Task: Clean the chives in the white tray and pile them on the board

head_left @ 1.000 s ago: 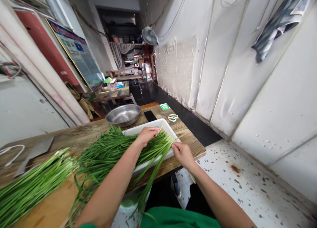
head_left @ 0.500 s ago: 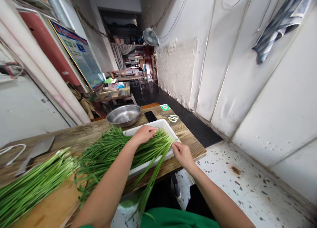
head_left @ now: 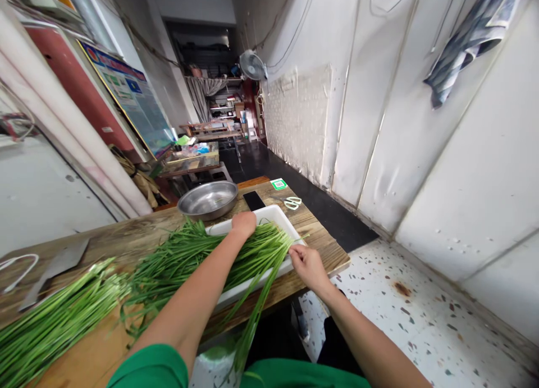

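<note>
A thick bundle of garlic chives [head_left: 177, 259] lies across a white plastic tray [head_left: 280, 213], pale stalk ends to the right. My right hand [head_left: 310, 266] is closed in a pinch at those stalk ends, by the tray's right side. Several long chives trail from near it over the front rim. My left hand [head_left: 244, 224] is bent down at the far side of the bundle, close to the tray's back rim; its fingers are turned away and hidden. A second pile of chives [head_left: 54, 326] rests on a wooden board [head_left: 90, 346] at left.
Behind the tray are a steel basin [head_left: 208, 201], a black phone [head_left: 254, 201] and white-handled scissors [head_left: 292, 202]. A green-and-white code card [head_left: 278, 184] sits at the far table corner. A cleaver [head_left: 63, 264] lies at left. Below the table edge is a whitish container [head_left: 214, 368].
My left hand has drawn back leftward along the bundle and turned so that its fingers are out of sight. My right hand stays at the stalk ends. The view has shifted slightly.
</note>
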